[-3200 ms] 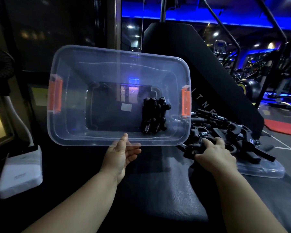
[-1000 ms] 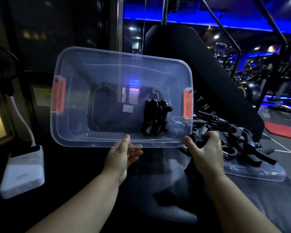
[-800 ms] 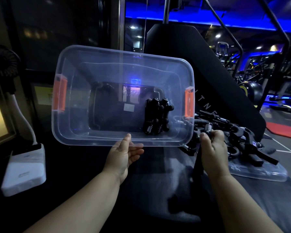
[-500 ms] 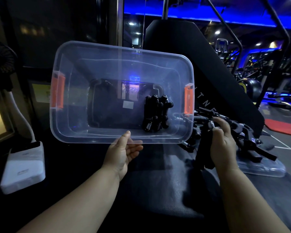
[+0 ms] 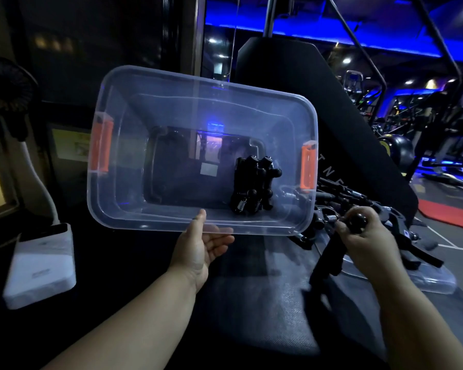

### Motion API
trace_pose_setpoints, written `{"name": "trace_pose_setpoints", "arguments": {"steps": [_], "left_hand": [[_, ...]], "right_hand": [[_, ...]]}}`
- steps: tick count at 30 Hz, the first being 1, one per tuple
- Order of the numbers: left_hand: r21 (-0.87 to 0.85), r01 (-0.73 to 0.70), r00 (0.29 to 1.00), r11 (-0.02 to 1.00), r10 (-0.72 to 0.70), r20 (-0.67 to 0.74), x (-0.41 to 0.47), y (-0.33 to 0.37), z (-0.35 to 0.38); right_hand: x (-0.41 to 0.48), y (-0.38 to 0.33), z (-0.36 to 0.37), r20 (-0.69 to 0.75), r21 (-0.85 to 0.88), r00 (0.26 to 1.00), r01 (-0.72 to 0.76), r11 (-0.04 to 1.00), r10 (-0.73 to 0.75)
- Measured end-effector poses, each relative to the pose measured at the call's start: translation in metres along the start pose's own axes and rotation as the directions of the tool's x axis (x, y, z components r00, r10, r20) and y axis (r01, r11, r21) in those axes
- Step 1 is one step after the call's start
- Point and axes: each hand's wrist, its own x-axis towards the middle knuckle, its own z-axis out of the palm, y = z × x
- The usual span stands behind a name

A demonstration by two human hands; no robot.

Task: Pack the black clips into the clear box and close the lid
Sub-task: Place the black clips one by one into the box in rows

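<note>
1. My right hand was spread on the pile of clips a few seconds ago. Now it is closed round one black clip and has raised it off the pile, the long handles hanging below my fist.
2. The held clip is just beside the near right corner of the clear box. It is outside the box and not yet over the opening.
3. My left hand is unchanged. Its thumb is on the near rim with the fingers beneath, pinching the box so its mouth tips toward me.
4. Inside, the same small bunch of clips lies at the right end. Nothing has been added yet.
5. The lid lies flat under the pile, off the box.
6. My reading is that the pick is done and the drop-in comes next. Most clips remain outside, so closing the lid is a long way off.
</note>
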Motion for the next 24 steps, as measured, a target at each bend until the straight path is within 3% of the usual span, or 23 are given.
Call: {"name": "trace_pose_setpoints", "arguments": {"steps": [3, 6, 11, 16, 21, 24], "left_hand": [[0.003, -0.007, 1.000, 1.000, 0.007, -0.013, 0.002, -0.001, -0.001], [0.001, -0.013, 1.000, 1.000, 0.013, -0.024, 0.004, -0.003, -0.002], [-0.007, -0.001, 1.000, 1.000, 0.001, -0.002, 0.006, -0.003, -0.003], [-0.030, -0.011, 1.000, 0.999, 0.012, 0.014, 0.005, -0.002, -0.004], [-0.039, -0.012, 1.000, 0.999, 0.012, 0.008, 0.006, -0.002, -0.003], [-0.044, 0.003, 1.000, 0.999, -0.003, 0.000, 0.007, -0.002, -0.002]], "right_hand": [[-0.010, -0.017, -0.013, -0.097, 0.050, 0.992, 0.091, 0.995, -0.085], [-0.014, -0.046, -0.024, -0.209, 0.229, 0.961, 0.229, 0.946, -0.182], [-0.001, -0.089, -0.007, -0.172, 0.422, 0.937, 0.348, 0.837, -0.303], [0.027, -0.117, 0.054, -0.051, 0.275, 0.923, 0.380, 0.883, -0.382], [0.049, -0.126, 0.110, 0.133, 0.032, 0.923, 0.361, 0.932, -0.362], [0.059, -0.128, 0.133, 0.184, -0.009, 0.918, 0.359, 0.933, -0.351]]}}
